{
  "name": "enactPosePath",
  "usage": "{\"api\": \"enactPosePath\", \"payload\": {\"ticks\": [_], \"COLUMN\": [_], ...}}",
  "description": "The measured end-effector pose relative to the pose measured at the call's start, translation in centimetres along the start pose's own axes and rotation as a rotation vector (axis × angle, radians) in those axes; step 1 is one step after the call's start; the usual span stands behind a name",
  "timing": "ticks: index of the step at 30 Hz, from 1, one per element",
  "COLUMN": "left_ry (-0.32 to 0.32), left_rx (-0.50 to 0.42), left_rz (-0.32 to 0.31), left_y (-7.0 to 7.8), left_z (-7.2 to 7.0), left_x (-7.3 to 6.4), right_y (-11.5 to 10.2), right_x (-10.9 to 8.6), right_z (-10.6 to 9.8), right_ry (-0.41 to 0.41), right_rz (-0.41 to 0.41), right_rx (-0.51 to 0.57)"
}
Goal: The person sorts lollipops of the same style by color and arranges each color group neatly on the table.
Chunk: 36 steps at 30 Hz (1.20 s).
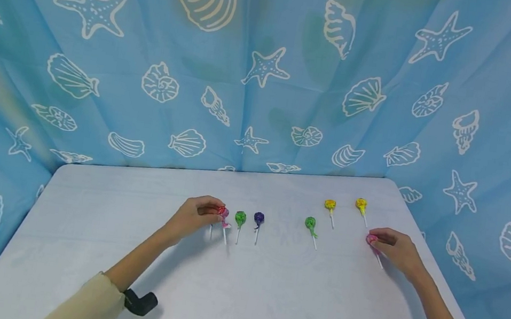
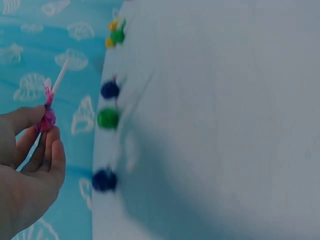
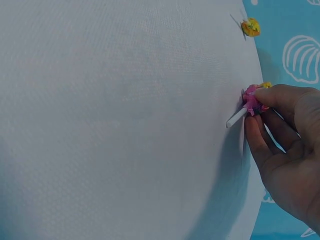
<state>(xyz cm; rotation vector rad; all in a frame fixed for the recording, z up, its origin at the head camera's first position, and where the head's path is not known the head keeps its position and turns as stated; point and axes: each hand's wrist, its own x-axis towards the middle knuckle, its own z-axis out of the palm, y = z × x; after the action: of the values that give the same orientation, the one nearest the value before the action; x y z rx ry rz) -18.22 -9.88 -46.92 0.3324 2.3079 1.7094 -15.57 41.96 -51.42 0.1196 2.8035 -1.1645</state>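
Note:
My left hand point(image 1: 194, 215) pinches a pink lollipop point(image 2: 47, 120) by its wrapped head between thumb and fingertips; its white stick points away from the palm. Under that hand, a dark blue lollipop point(image 2: 104, 180) lies on the table, its head hidden in the head view. Just right of it are a green lollipop point(image 1: 240, 218) and a purple lollipop point(image 1: 259, 218). Over at the right, my right hand point(image 1: 396, 249) holds another pink lollipop point(image 3: 252, 100) by the head, fingertips partly covering it. A yellow lollipop point(image 1: 361, 205) lies just beyond this hand.
Between the hands, a second green lollipop point(image 1: 310, 223) and a second yellow one point(image 1: 329, 205) lie on the white table point(image 1: 239, 286). A blue curtain point(image 1: 262, 106) with shell and starfish prints hangs behind the table and along both sides. Each wrist wears a dark strapped device.

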Motion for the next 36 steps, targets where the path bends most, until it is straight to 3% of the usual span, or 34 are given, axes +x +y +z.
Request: {"api": "enactPosePath", "payload": {"ticks": [6,10,19,26,36], "left_ry": [-0.058,-0.07,-0.059,-0.074,-0.012], "left_rx": [-0.125,-0.145,-0.057,-0.037,0.12], "left_rz": [0.088,0.13,0.146,0.15,0.226], "left_y": [1.4,1.7,3.0,3.3,3.7], "left_z": [4.5,7.8,15.0,19.4,25.0], "left_x": [0.5,1.2,3.1,4.0,6.1], "right_y": [-0.2,-0.1,0.2,0.3,0.4], "right_x": [-0.1,-0.1,-0.2,-0.1,0.0], "right_z": [0.1,0.0,-0.1,0.3,0.1], "right_ry": [0.008,0.015,0.022,0.025,0.017], "right_rz": [-0.001,-0.003,-0.022,-0.015,-0.039], "right_rx": [0.011,0.009,0.009,0.019,0.002]}}
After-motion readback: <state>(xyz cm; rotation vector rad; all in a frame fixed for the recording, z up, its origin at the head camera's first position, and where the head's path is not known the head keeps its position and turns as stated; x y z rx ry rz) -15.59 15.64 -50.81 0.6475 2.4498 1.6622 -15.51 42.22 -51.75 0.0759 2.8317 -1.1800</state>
